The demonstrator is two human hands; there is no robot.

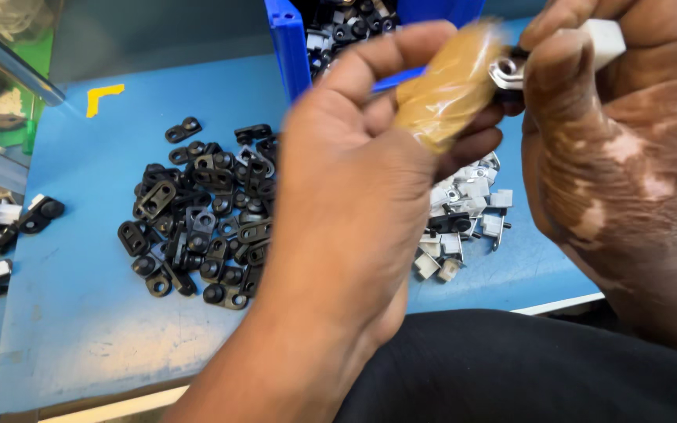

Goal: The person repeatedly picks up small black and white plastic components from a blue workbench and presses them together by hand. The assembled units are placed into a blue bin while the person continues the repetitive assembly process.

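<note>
Lap: dark cloth [526, 368] at 5 o'clock, nearest the camera, one stretch of it.
Left hand: left hand [354, 204] at centre, back toward the camera, blurred; its fingers [401, 55] are curled close, one of them wrapped in a tan cot [452, 86], pinching a small metal clip [507, 72] at 1 o'clock.
Right hand: right hand [620, 149] at 3 o'clock, fingers closed on a white part [609, 39] that meets the clip; the two hands touch there, above the surface.
Surface: blue surface [80, 313], one, scuffed pale at 7 o'clock.
Black pile: black brackets [197, 223] at 9 o'clock, loose heap, too many and too overlapped to count; two lie apart at its far edge.
White pile: white pieces [464, 215] between the hands, partly hidden, about a dozen showing, count uncertain.
Left edge: a few black-and-white assemblies [1, 227] at 9 o'clock, well apart from the heap.
Bin: one blue bin [287, 39] at 12 o'clock, holding more black parts.
Mark: one yellow corner mark [103, 95] at 10 o'clock.
</note>
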